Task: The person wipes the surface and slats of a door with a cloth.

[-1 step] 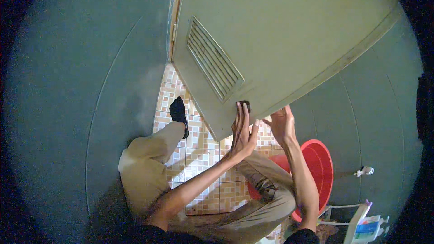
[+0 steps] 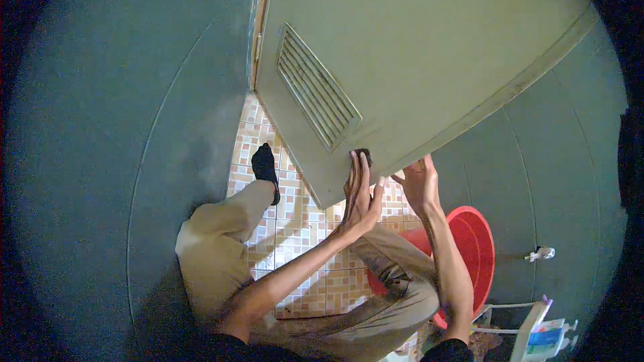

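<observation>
The pale door stands at an angle in front of me. My left hand reaches to its lower part, below the slatted vent. Its fingertips press a small dark pad against the surface, and the thumb stands off to the right. Most of that pad lies under the fingers, so its exact kind does not show. Against the door's lower edge is my right hand, fingers bent at the edge and partly hidden, thumb toward the left hand.
Beside my right forearm stands a red tub, partly behind my leg. A tap juts from the dark green wall. A white rack with a blue-and-white package is lower right. My foot in a black sock rests on the tiled floor.
</observation>
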`<state>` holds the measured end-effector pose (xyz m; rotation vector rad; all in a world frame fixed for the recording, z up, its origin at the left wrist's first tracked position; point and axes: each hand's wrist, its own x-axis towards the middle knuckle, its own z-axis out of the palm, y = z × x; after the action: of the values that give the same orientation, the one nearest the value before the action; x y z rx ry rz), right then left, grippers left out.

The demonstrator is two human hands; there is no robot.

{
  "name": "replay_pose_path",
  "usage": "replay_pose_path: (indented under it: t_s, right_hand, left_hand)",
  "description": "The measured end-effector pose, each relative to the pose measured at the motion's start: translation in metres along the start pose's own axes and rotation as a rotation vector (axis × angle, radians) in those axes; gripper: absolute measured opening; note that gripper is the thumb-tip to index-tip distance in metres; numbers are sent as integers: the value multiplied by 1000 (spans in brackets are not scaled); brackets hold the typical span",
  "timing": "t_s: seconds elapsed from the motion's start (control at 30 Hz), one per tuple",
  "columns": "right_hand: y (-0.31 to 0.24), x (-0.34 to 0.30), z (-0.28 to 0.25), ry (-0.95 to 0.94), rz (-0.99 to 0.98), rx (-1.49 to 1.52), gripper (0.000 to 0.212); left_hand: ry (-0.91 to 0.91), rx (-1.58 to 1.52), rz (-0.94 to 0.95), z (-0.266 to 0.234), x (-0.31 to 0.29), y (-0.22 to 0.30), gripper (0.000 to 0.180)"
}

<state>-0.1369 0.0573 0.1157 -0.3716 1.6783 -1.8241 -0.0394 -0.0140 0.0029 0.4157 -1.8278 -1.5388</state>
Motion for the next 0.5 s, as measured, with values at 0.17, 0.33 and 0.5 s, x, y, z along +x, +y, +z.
replay_pose_path:
  t_s: [0.17,0.33,0.5]
  right_hand:
    - [14,-1,-17,-129,-109,-80,72]
    - [26,-2,-20,-13,-190,-127,72]
    - [29,1,-16,-65,-173,-134,73]
  left_hand:
    - [28,-8,51,0,3,11,76]
    - [39,-29,43,3,2,7,74]
    - [113,-195,-296,5,11,-21,75]
